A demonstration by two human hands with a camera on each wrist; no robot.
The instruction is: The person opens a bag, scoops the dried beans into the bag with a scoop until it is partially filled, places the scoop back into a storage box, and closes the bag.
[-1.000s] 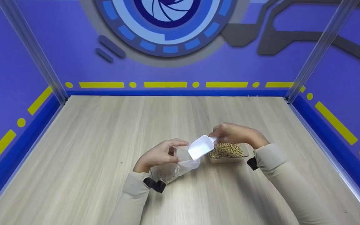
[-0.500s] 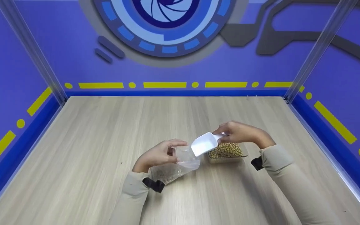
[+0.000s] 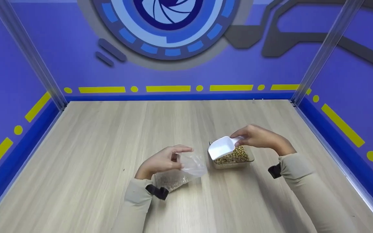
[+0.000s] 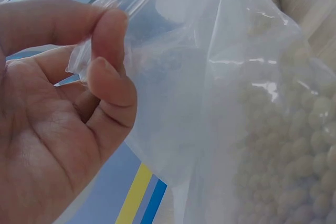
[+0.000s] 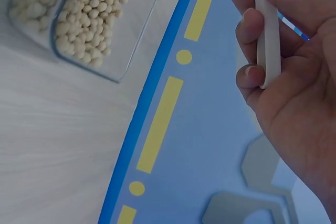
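**Blue walls (image 3: 76, 55), pale wood table (image 3: 108, 132): scoop (image 3: 220, 148) over the tub (image 3: 233, 165), bag (image 3: 192, 164) in the other hand**

Yellow dashes (image 3: 168, 88) & dots run low round the walls, big round graphic (image 3: 170, 45) up top in the bkgd, and centre table it's all hands. R hand (image 3: 259, 137) has the scoop pinched by its handle (image 5: 268, 45), thumb one side, fingers curled round the other, as the R wrist cam shows. White bowl sticks out to the L of that grip, tilted down-left, right above the L part of the tub, hiding some of the round beans (image 3: 240, 155) in there. Can't tell if scoop & tub touch. Tub's clear, sits on the table just below the R hand, beans heaped inside.

Over to the L hand (image 3: 163, 160): fingers curled, gripping the clear bag up by its rim. Rest of the bag spreads right and down from that grip, its mouth end near the tub but apart from it. L wrist cam has more beans (image 4: 299, 150) piled in the bag, below the fingers & off to the side. Scoop tip's near the bag, w/ a small gap btwn. Both arms in beige sleeves (image 3: 298, 168), a black strap (image 3: 157, 191) at each wrist.
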